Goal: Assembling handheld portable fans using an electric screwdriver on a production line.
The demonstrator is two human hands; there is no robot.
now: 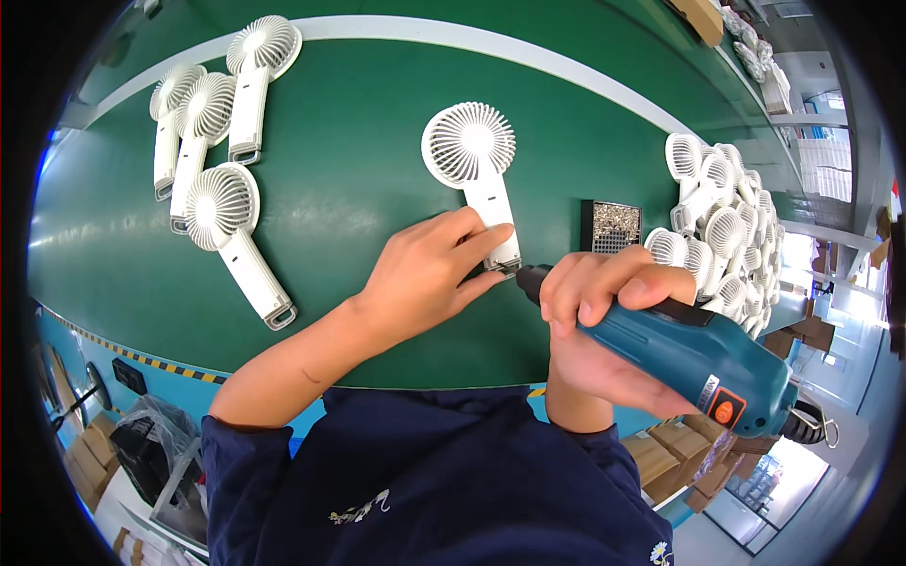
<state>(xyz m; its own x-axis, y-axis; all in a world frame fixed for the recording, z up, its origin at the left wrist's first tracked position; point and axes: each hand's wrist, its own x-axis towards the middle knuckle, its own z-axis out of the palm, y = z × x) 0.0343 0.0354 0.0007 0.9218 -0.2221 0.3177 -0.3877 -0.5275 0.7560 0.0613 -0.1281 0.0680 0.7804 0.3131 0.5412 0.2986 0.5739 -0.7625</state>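
Observation:
A white handheld fan (488,201) lies on the green table, its round grille pointing away from me. My left hand (422,261) grips the lower end of its handle between thumb and fingers. In my right hand (613,300) is a teal electric screwdriver (675,354), with my fingers wrapped around its body. The black nose of the screwdriver points left at the bottom end of the handle, close to my left thumb. Whether the bit touches the fan is too small to tell.
Just beyond my right hand sits a small black tray (589,226) of tiny metal screws. Several white fans (253,269) lie at the left of the green table (349,113). A dense pile of similar fans (725,231) covers the right side. A pale strip (425,30) runs along the far side.

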